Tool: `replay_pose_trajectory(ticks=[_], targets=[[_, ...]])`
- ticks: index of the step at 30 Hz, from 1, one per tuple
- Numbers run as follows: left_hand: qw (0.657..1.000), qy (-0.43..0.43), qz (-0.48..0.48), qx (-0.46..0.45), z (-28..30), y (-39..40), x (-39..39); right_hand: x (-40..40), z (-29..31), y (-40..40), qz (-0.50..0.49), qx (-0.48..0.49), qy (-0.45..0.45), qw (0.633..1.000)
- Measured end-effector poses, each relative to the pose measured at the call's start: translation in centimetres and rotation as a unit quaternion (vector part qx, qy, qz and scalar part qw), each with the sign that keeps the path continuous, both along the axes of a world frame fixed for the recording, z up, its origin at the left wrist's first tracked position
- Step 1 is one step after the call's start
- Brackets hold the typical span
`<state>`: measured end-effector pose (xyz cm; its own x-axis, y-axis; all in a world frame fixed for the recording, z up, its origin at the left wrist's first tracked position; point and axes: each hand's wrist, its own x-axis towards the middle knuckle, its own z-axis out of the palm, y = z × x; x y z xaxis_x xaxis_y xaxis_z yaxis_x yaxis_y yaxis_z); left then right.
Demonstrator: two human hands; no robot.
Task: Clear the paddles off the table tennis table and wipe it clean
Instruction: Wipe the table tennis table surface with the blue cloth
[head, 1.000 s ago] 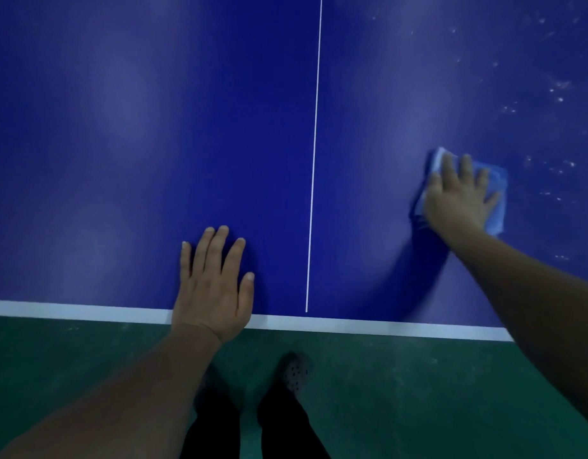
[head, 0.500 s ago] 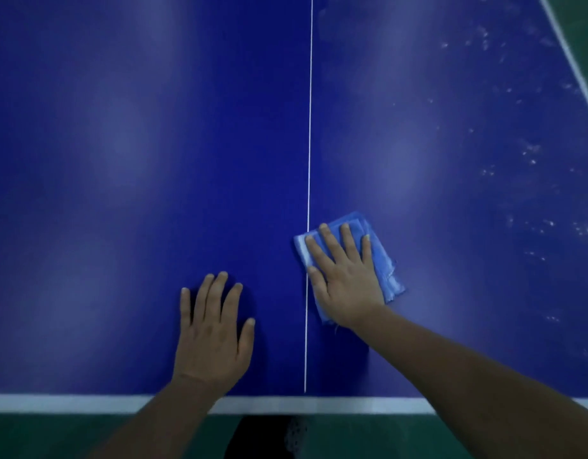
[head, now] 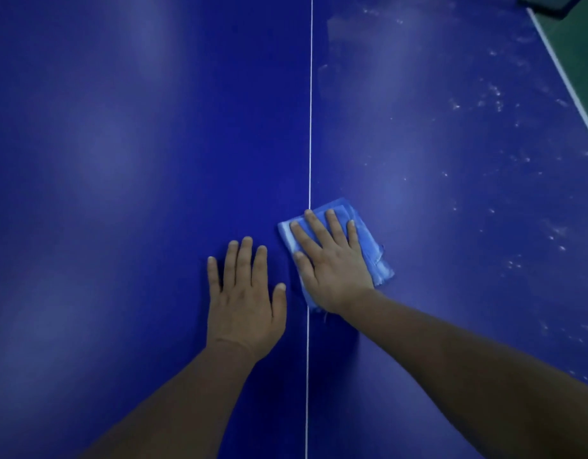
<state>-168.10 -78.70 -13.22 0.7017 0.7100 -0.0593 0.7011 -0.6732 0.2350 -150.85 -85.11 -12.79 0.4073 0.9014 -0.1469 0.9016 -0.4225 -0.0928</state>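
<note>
Right hand [head: 332, 270] presses a folded blue cloth [head: 369, 246] flat onto the blue worktop [head: 120, 160], fingers [head: 314, 226] straight, cloth straddling the white centre line [head: 310, 111]. Left hand [head: 244, 303] lies palm-down just beside (fingers extended, grasping nothing). Pale specks [head: 491, 97], possibly dust, dot the right half.

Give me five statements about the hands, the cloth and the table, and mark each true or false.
1. The right hand presses flat on the blue cloth. True.
2. The left hand grips a paddle. False: it lies flat on the bare table.
3. The cloth lies against the white centre line. True.
4. The white specks lie left of the centre line. False: they lie to its right.
5. The cloth is red. False: it is blue.
</note>
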Motion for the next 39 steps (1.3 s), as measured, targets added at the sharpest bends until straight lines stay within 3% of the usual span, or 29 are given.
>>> replay_pose_trajectory(ticks=[10,13,17,19,23,26,31,34,36,39], targets=[[0.998,0.066,-0.026,0.003,-0.8,1.1,1.8,16.1,0.0,15.8,-0.056,0.003,-0.023,0.998],[0.996,0.081,-0.023,-0.001,-0.7,1.3,1.9,15.3,0.1,16.2,-0.107,0.01,-0.009,0.994],[0.997,0.075,-0.022,-0.012,-0.5,1.3,1.9,7.1,-0.2,8.0,0.04,0.025,0.014,0.999],[0.996,0.082,-0.025,-0.013,-0.3,1.1,2.0,8.8,0.0,8.4,0.084,0.005,0.023,0.996],[0.995,0.099,-0.029,-0.012,-0.3,1.4,2.0,17.8,0.4,15.9,-0.042,-0.002,-0.038,0.998],[0.996,0.089,-0.027,-0.012,-0.3,1.4,2.0,17.8,-0.3,16.1,-0.126,0.019,-0.055,0.99],[0.994,0.105,-0.027,0.0,-0.5,1.5,2.0,9.1,-0.5,17.3,0.029,0.038,-0.01,0.999],[0.994,0.103,-0.025,-0.002,-0.6,1.5,1.9,14.1,-0.1,17.8,0.041,0.01,-0.021,0.999],[0.994,0.103,-0.026,-0.007,-0.5,1.6,1.9,21.4,-0.7,15.5,-0.031,-0.003,-0.082,0.996],[0.995,0.099,-0.032,-0.009,-0.6,1.5,1.9,32.1,0.3,8.6,-0.294,-0.006,-0.055,0.954]])
